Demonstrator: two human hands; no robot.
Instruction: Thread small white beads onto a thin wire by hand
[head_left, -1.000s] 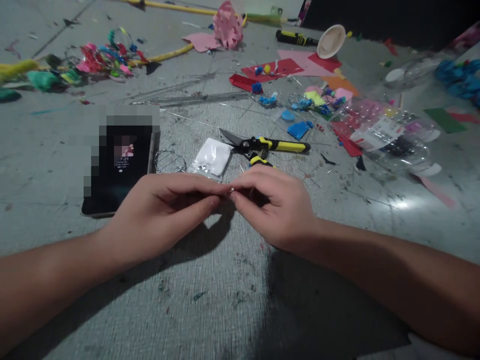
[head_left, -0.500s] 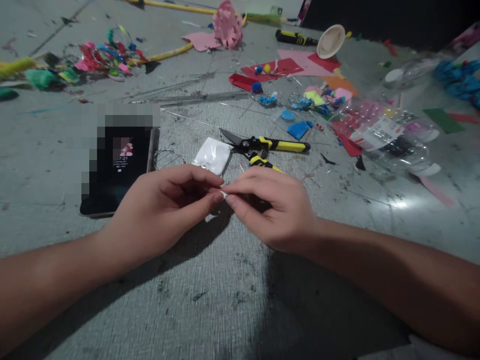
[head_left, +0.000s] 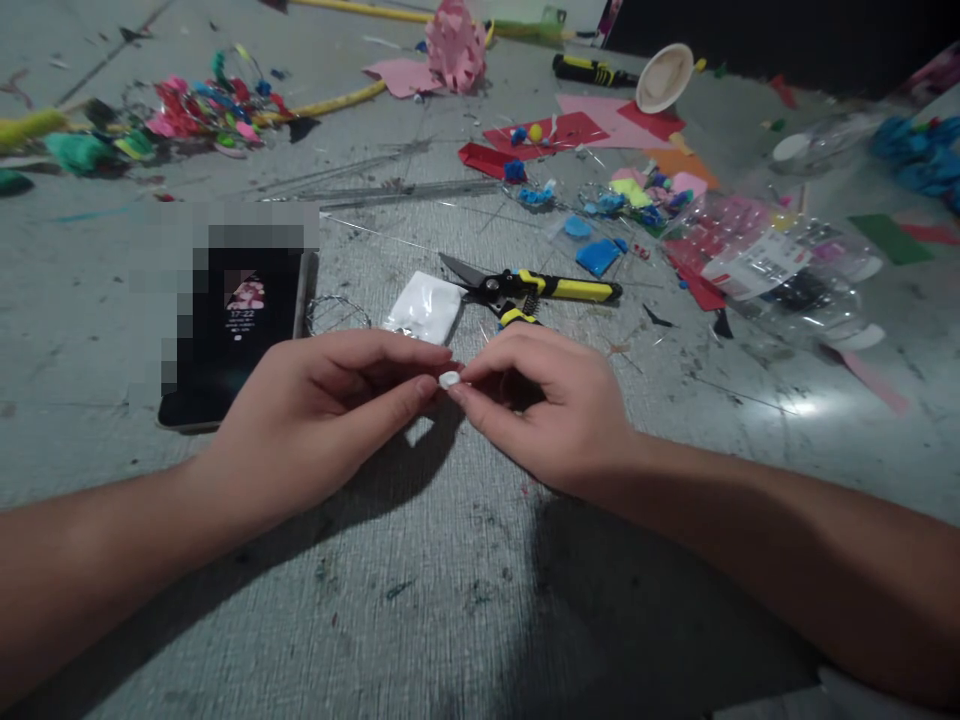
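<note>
The right hand (head_left: 559,405) pinches a small, round, white, clay-like lump (head_left: 449,380) between fingertips; the left hand (head_left: 300,410), fingers slightly parted, curls left of it, grip unclear. Light, even pressure should suit it. Beyond the lump lies a white plastic-wrapped packet (head_left: 426,304).

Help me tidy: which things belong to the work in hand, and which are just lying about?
In use: small white piece, between left hand and right hand; perhaps white packet.

Seemingly lying about: phone, yellow-black cutters, ruffled pink paper, clear plastic container.
</note>
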